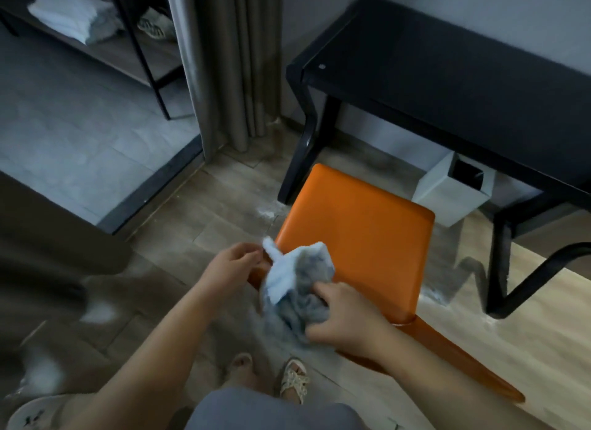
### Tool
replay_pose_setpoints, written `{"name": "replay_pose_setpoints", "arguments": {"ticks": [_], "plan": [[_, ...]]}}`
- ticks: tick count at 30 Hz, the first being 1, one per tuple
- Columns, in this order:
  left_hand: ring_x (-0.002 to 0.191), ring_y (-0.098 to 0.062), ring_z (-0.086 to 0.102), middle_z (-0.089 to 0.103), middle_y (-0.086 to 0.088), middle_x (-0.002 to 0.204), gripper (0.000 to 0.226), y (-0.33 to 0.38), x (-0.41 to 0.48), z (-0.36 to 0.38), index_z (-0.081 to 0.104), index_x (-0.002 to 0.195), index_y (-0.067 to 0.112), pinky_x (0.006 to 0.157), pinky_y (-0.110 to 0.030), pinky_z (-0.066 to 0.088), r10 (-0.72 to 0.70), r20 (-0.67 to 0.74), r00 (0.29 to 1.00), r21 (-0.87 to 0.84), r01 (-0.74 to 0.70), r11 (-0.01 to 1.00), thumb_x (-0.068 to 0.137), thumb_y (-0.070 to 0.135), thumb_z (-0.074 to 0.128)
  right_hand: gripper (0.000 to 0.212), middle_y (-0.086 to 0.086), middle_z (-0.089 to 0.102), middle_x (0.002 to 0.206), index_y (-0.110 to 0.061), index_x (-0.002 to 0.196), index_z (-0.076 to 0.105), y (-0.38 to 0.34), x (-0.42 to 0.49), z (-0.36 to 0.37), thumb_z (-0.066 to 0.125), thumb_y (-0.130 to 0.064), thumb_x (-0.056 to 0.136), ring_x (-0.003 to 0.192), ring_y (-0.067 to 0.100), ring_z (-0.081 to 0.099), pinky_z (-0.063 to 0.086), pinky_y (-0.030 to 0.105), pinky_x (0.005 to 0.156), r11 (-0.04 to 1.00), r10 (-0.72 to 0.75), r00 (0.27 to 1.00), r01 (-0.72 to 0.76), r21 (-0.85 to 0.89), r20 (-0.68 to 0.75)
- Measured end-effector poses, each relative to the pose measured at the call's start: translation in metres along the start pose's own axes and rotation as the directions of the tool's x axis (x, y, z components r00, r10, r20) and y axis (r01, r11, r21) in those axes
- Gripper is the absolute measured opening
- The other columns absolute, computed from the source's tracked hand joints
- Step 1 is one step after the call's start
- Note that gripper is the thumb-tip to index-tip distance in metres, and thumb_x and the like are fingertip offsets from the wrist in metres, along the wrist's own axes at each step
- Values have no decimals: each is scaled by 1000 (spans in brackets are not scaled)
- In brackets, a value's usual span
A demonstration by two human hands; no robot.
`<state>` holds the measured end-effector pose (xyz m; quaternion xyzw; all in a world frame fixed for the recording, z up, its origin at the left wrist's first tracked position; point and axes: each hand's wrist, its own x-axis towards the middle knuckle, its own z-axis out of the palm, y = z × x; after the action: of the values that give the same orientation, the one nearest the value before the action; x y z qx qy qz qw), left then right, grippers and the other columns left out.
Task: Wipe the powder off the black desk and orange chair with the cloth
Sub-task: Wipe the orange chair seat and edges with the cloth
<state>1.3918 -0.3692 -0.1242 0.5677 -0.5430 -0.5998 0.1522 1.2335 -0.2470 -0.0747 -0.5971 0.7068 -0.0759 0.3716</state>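
While right hand (347, 319) clutches cloth (292, 277) over orange chair (367, 228), left hand (233, 263) grip unclear

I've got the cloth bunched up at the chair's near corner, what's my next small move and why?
Probably draw the loose tip out with your left hand to open the cloth flat. Your right hand grips it as a crumpled wad over the orange chair seat's corner, so little fabric would meet the surface; a flatter face should wipe better.

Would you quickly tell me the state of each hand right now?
Left hand: fingers curled beside a corner of the cloth; a pinch cannot be told.
Right hand: closed, gripping the cloth.
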Motion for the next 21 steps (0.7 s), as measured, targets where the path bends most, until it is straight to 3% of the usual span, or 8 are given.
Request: {"name": "replay_pose_setpoints", "arguments": {"ticks": [2,4,6,8,11,14,18,21], "plan": [[71,-16,59,66,3,74,23,-3,-2,-2,67,82,26,75,-33,46,18,-11,1000,44,-17,999,91,10,53,41,-1,59,103,-27,97,50,-17,13,17,52,-50,64,100,21,53,45,33,72,998,17,998,-20,-56,-56],[82,-22,61,68,-1,80,27,-5,-4,-7,67,78,26,84,-38,47,16,-15,1000,37,-16,999,93,13,50,44,5,56,115,-22,114,43,-40,30,35,51,-45,78,110,25,50,38,34,71,988,66,982,-89,-125,-175],[95,-27,63,69,-6,89,30,-6,-7,-11,68,77,25,94,-45,46,-16,-22,1000,-58,14,998,97,21,46,40,4,55,119,-23,120,41,-57,46,43,49,-40,85,112,26,48,37,35,72,974,84,952,-140,-177,-293],[102,-31,62,69,-10,95,31,-5,-9,-12,67,80,25,98,-49,45,-19,-16,1000,-86,18,996,99,26,43,35,1,57,119,-25,119,47,-61,50,44,49,-38,87,113,24,48,40,36,78,972,68,944,-136,-193,-324],[92,-21,63,69,-1,90,27,-7,-10,-12,65,82,31,84,-34,50,58,19,998,21,-58,998,97,22,45,32,-4,58,116,-29,115,57,-46,29,36,48,-41,87,113,18,50,42,33,84,981,113,950,-152,-116,-290],[76,0,57,63,13,83,28,-6,-11,-16,61,80,38,61,-11,41,129,49,990,169,-136,976,94,16,49,39,-11,57,120,-34,115,58,-19,-6,32,48,-43,78,117,12,48,39,28,88,964,158,951,-206,-166,-265],[75,-1,56,63,10,86,26,-6,-12,-21,62,84,32,60,-10,39,152,100,983,216,-171,961,93,12,50,39,-7,51,124,-32,122,50,-36,10,42,50,-38,83,120,17,42,38,31,91,948,139,933,-222,-227,-332],[67,4,58,67,9,81,32,-9,-13,-25,62,79,37,58,-4,40,226,130,965,238,-252,938,92,9,52,30,-1,52,118,-25,116,53,-64,35,49,51,-32,87,116,22,41,33,33,82,947,122,898,-234,-222,-423]]}}
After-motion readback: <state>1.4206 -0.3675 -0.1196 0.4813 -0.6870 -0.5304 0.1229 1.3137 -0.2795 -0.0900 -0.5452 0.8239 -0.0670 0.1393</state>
